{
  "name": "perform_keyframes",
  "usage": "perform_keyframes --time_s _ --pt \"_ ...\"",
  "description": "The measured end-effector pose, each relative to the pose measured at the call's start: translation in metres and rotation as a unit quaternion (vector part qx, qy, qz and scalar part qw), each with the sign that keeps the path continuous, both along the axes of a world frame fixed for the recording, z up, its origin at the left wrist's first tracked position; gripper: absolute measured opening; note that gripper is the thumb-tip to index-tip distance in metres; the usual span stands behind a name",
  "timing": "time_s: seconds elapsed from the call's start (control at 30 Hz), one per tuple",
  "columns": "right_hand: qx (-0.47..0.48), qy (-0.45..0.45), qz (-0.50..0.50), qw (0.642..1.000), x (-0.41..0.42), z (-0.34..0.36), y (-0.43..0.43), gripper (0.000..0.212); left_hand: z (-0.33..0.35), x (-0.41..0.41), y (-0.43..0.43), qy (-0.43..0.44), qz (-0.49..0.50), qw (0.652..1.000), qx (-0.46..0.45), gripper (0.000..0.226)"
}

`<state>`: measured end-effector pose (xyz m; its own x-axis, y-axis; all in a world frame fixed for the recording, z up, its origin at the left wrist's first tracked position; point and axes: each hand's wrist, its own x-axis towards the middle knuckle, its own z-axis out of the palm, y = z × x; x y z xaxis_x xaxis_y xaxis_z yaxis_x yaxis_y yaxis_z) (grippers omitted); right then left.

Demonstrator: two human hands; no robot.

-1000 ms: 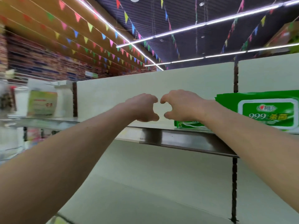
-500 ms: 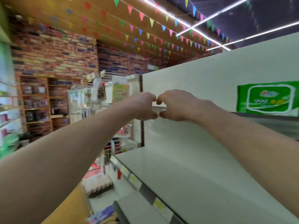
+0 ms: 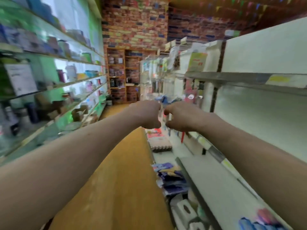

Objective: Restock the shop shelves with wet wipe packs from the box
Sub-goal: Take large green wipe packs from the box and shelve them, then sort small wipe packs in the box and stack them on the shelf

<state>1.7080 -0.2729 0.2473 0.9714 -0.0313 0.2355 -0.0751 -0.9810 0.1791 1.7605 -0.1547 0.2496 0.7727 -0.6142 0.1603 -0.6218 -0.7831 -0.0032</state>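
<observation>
While you face the aisle, no pack or box shows.
Your left hand [image 3: 147, 114] and right hand [image 3: 181, 117] curled, empty (blurred), nearly touching; shelf [image 3: 240, 80] lies right, nearer the right hand.

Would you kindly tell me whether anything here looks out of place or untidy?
Purple packs lie in a jumbled heap at the foot of the right-hand shelving, not stacked neatly; blur hides finer detail.

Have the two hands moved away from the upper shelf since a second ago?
Yes. The left hand and right hand, earlier at the upper shelf front edge, are now left of and below it.
</observation>
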Motion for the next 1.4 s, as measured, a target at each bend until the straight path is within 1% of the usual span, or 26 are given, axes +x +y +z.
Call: perform_keyframes --time_s 0.23,0.37,0.47,0.53,0.63,0.77,0.87,0.9,1.03,1.1,1.23,1.3,1.4 --pt "0.045 0.077 0.094 0.991 -0.010 -0.072 0.120 0.045 -0.073 -0.031 0.122 0.073 0.116 0.990 0.046 0.052" --pt "0.058 0.129 0.152 0.978 -0.019 -0.108 0.175 0.041 -0.108 -0.052 0.180 0.100 0.196 0.974 0.049 0.047" --pt "0.050 0.153 0.208 0.965 -0.026 -0.136 0.212 0.032 -0.135 -0.070 0.220 0.123 0.256 0.958 0.052 0.039" --pt "0.047 0.175 0.252 0.951 -0.033 -0.155 0.237 0.028 -0.152 -0.087 0.246 0.144 0.294 0.943 0.054 0.031" --pt "0.050 0.199 0.318 0.926 -0.051 -0.185 0.274 0.026 -0.181 -0.118 0.279 0.187 0.337 0.921 0.051 0.035" --pt "0.046 0.243 0.389 0.887 -0.071 -0.226 0.318 0.025 -0.219 -0.157 0.323 0.256 0.388 0.884 0.050 0.027" --pt "0.046 0.286 0.423 0.859 -0.082 -0.257 0.346 0.025 -0.249 -0.183 0.359 0.285 0.417 0.862 0.050 0.026" --pt "0.041 0.298 0.430 0.851 -0.085 -0.266 0.354 0.026 -0.259 -0.191 0.371 0.290 0.429 0.854 0.040 0.025" --pt "0.026 0.334 0.429 0.839 -0.091 -0.307 0.378 0.029 -0.305 -0.218 0.415 0.337 0.475 0.813 0.003 0.038" --pt "0.036 0.355 0.418 0.835 -0.091 -0.333 0.387 0.030 -0.333 -0.228 0.433 0.364 0.487 0.794 -0.006 0.042" --pt "0.049 0.393 0.401 0.826 -0.086 -0.386 0.415 0.028 -0.396 -0.241 0.469 0.432 0.515 0.738 -0.054 0.048" --pt "0.056 0.416 0.394 0.818 -0.086 -0.407 0.428 0.030 -0.421 -0.246 0.481 0.453 0.519 0.721 -0.079 0.049" --pt "0.057 0.449 0.383 0.805 -0.086 -0.432 0.448 0.035 -0.450 -0.249 0.497 0.479 0.531 0.691 -0.107 0.058"
